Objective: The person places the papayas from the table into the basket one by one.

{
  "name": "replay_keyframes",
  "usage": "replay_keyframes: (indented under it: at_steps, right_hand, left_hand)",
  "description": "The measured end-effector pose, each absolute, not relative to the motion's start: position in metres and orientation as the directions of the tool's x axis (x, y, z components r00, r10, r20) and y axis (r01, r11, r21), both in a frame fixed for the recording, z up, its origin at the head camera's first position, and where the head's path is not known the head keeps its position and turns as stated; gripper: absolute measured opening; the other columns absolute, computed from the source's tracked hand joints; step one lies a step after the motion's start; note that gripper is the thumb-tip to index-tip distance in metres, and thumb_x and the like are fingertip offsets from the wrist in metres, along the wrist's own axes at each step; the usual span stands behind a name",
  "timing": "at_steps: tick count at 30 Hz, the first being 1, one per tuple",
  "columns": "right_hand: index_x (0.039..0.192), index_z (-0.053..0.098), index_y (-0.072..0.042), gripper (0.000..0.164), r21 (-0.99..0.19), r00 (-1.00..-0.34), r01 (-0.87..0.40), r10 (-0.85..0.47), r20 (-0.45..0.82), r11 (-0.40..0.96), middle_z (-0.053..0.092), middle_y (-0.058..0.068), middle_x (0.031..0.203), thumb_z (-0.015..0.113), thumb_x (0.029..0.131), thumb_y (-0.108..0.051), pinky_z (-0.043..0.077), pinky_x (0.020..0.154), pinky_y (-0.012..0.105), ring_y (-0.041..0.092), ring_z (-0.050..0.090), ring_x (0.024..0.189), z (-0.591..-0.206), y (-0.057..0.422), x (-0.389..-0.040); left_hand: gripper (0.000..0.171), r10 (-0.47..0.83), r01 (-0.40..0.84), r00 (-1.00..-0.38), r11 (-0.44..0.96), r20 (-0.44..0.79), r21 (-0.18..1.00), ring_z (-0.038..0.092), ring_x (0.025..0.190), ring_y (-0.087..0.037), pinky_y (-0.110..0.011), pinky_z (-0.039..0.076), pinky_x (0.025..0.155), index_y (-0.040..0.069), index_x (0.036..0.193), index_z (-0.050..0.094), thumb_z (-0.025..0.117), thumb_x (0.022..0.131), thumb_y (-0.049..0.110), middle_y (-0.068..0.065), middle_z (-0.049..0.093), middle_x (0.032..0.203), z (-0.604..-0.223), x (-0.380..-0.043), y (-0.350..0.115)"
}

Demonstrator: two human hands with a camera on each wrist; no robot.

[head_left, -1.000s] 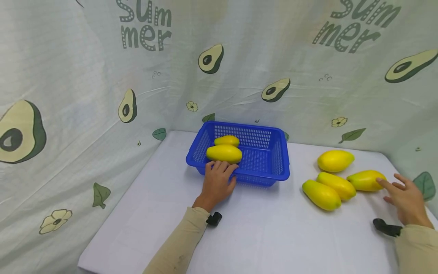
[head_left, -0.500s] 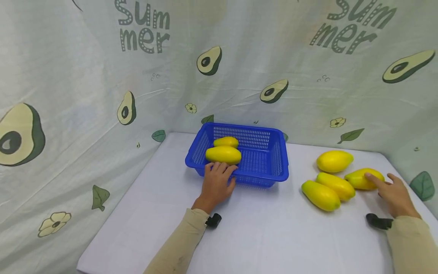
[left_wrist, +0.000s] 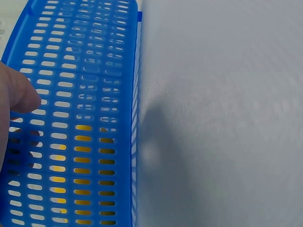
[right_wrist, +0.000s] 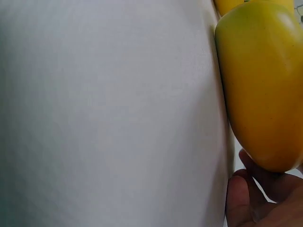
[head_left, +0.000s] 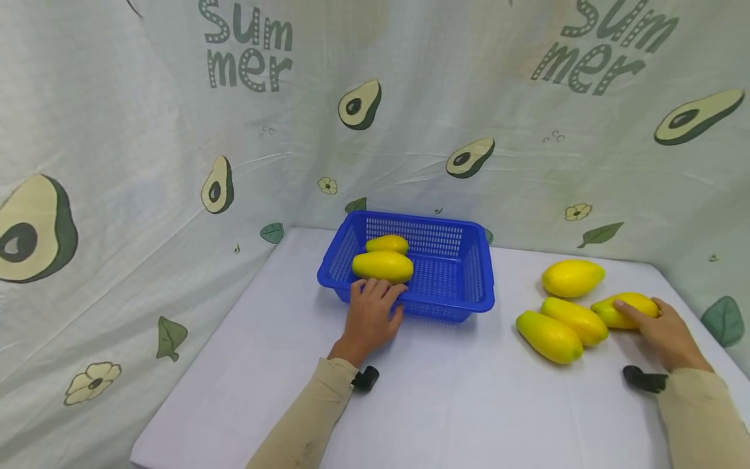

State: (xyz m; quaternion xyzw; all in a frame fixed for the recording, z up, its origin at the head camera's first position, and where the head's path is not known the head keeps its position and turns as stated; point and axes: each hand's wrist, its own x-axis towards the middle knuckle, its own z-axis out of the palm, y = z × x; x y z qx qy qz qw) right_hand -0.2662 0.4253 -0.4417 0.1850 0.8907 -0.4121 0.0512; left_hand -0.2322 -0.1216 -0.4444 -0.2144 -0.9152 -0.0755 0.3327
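My left hand (head_left: 369,319) grips the near rim of a blue plastic basket (head_left: 448,302), fingers over the edge and thumb outside. In the left wrist view the thumb lies against the basket's slotted wall (left_wrist: 125,94). Inside, on the left, lie a larger yellow papaya (head_left: 383,266) and a smaller papaya (head_left: 388,243). At the right, my right hand (head_left: 670,333) holds a yellow papaya (head_left: 638,302) on the table, thumb over its near side. The right wrist view has fingers (right_wrist: 237,194) curled beneath the end of that papaya (right_wrist: 265,85); other fingertips are hidden.
Beside the held papaya lie a middle papaya (head_left: 577,321), a front papaya (head_left: 549,336) and a back papaya (head_left: 573,278). The white table (head_left: 469,404) meets a printed cloth (head_left: 410,176) behind and at the sides.
My right hand has moved left from the papaya's right end and closed round it. The papaya shifted slightly left. My left hand stays on the basket rim.
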Motion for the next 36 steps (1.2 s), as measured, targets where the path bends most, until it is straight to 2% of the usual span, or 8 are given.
replay_keyframes:
  at_steps: [8, 17, 23, 26, 28, 30, 33, 36]
  right_hand:
    - [0.151, -0.009, 0.011, 0.116, -0.694, -0.917, 0.385, 0.337, -0.213, 0.609, -0.009, 0.039, 0.155, 0.047, 0.091, -0.072, 0.012, 0.108, 0.073, 0.063, 0.005, 0.138, -0.44, 0.423, -0.26]
    - [0.154, -0.009, 0.005, 0.113, -0.739, -0.883, 0.431, 0.41, -0.228, 0.518, -0.008, 0.035, 0.158, 0.05, 0.091, -0.069, 0.014, 0.111, 0.068, 0.059, 0.006, 0.142, -0.439, 0.425, -0.257]
    - [0.155, -0.008, 0.004, 0.109, -0.787, -0.869, 0.428, 0.44, -0.225, 0.444, -0.006, 0.036, 0.159, 0.052, 0.093, -0.063, 0.019, 0.112, 0.063, 0.058, 0.014, 0.14, -0.433, 0.421, -0.257]
    - [0.156, -0.008, 0.003, 0.11, -0.82, -0.865, 0.416, 0.448, -0.225, 0.392, -0.002, 0.035, 0.16, 0.057, 0.093, -0.06, 0.027, 0.111, 0.056, 0.055, 0.022, 0.135, -0.427, 0.417, -0.257]
    - [0.156, -0.009, 0.002, 0.111, -0.841, -0.868, 0.4, 0.444, -0.222, 0.363, 0.0, 0.034, 0.16, 0.058, 0.092, -0.059, 0.04, 0.104, 0.046, 0.052, 0.03, 0.128, -0.422, 0.416, -0.257]
    - [0.156, -0.01, 0.001, 0.112, -0.866, -0.878, 0.37, 0.43, -0.208, 0.336, 0.004, 0.034, 0.16, 0.061, 0.092, -0.057, 0.054, 0.087, 0.032, 0.044, 0.039, 0.117, -0.418, 0.414, -0.258]
    - [0.157, -0.009, 0.0, 0.113, -0.888, -0.891, 0.332, 0.415, -0.185, 0.317, 0.011, 0.036, 0.155, 0.062, 0.091, -0.057, 0.055, 0.062, 0.021, 0.026, 0.047, 0.099, -0.412, 0.412, -0.258]
    - [0.158, -0.006, 0.0, 0.113, -0.908, -0.902, 0.296, 0.4, -0.164, 0.295, 0.027, 0.035, 0.137, 0.065, 0.09, -0.056, 0.054, 0.058, 0.019, 0.007, 0.05, 0.083, -0.406, 0.41, -0.26]
  left_hand:
    - [0.034, 0.345, 0.453, -0.669, 0.892, 0.658, -0.007, 0.052, 0.099, -0.019, -0.045, 0.034, 0.096, 0.022, 0.122, 0.068, 0.07, 0.089, 0.029, 0.004, 0.061, 0.099, -0.446, -0.235, -0.121]
    - [0.034, 0.342, 0.45, -0.677, 0.893, 0.651, -0.002, 0.052, 0.099, -0.019, -0.045, 0.034, 0.097, 0.023, 0.122, 0.068, 0.069, 0.089, 0.03, 0.004, 0.06, 0.098, -0.448, -0.233, -0.121]
    - [0.034, 0.344, 0.445, -0.68, 0.895, 0.648, -0.008, 0.052, 0.1, -0.018, -0.045, 0.033, 0.097, 0.023, 0.123, 0.067, 0.069, 0.09, 0.031, 0.005, 0.06, 0.1, -0.447, -0.233, -0.122]
    - [0.034, 0.345, 0.447, -0.675, 0.895, 0.652, -0.012, 0.052, 0.1, -0.018, -0.045, 0.033, 0.097, 0.023, 0.123, 0.067, 0.069, 0.09, 0.031, 0.004, 0.06, 0.1, -0.447, -0.233, -0.122]
    - [0.034, 0.346, 0.45, -0.668, 0.893, 0.658, -0.013, 0.052, 0.099, -0.018, -0.045, 0.034, 0.096, 0.023, 0.122, 0.068, 0.07, 0.089, 0.031, 0.004, 0.06, 0.099, -0.447, -0.234, -0.122]
    - [0.034, 0.347, 0.452, -0.663, 0.892, 0.664, -0.015, 0.052, 0.099, -0.018, -0.045, 0.034, 0.096, 0.023, 0.122, 0.068, 0.071, 0.088, 0.031, 0.005, 0.06, 0.099, -0.447, -0.234, -0.122]
    - [0.034, 0.346, 0.451, -0.662, 0.892, 0.664, -0.016, 0.052, 0.099, -0.018, -0.045, 0.034, 0.096, 0.023, 0.122, 0.068, 0.07, 0.089, 0.031, 0.005, 0.06, 0.099, -0.447, -0.234, -0.122]
    - [0.034, 0.346, 0.445, -0.67, 0.896, 0.657, -0.019, 0.052, 0.099, -0.018, -0.044, 0.034, 0.097, 0.023, 0.122, 0.068, 0.069, 0.09, 0.031, 0.005, 0.061, 0.099, -0.447, -0.234, -0.122]
